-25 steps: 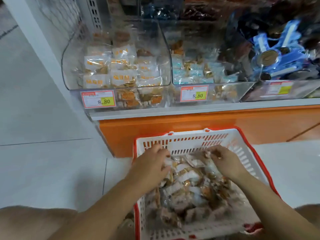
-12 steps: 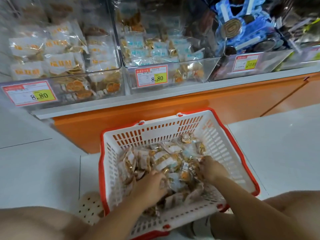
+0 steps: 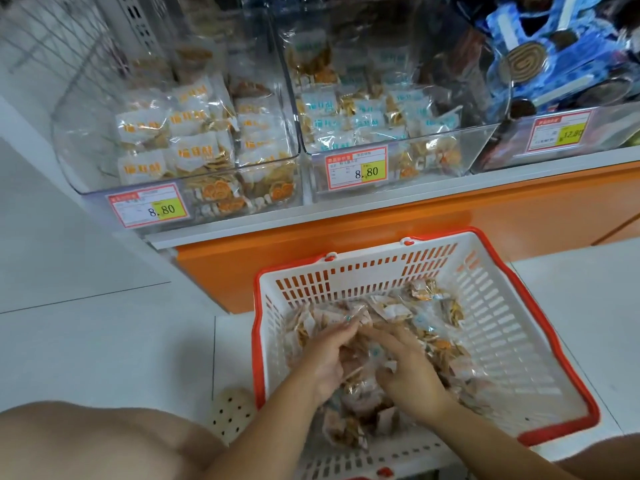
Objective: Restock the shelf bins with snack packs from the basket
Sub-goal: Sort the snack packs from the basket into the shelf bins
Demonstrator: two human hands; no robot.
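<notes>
A white basket with a red rim (image 3: 502, 306) stands on the floor below the shelf and holds a heap of clear snack packs (image 3: 426, 320). My left hand (image 3: 329, 355) and my right hand (image 3: 408, 372) are both down in the heap, close together, fingers curled around a bunch of packs between them. On the shelf above, a clear bin (image 3: 86, 157) holds packs with orange print (image 3: 194, 154). Beside it a second clear bin (image 3: 481, 147) holds packs with blue print (image 3: 363, 123).
A third bin (image 3: 606, 133) at the right holds blue-wrapped snacks. Price tags front each bin. An orange plinth (image 3: 381, 233) runs under the shelf. White floor tiles lie left and right of the basket. My knees show at the bottom corners, and a perforated shoe (image 3: 230, 410) sits beside the basket.
My hands have come together in the middle of the heap and closed on packs. The view has shifted, so the basket sits further right in it.
</notes>
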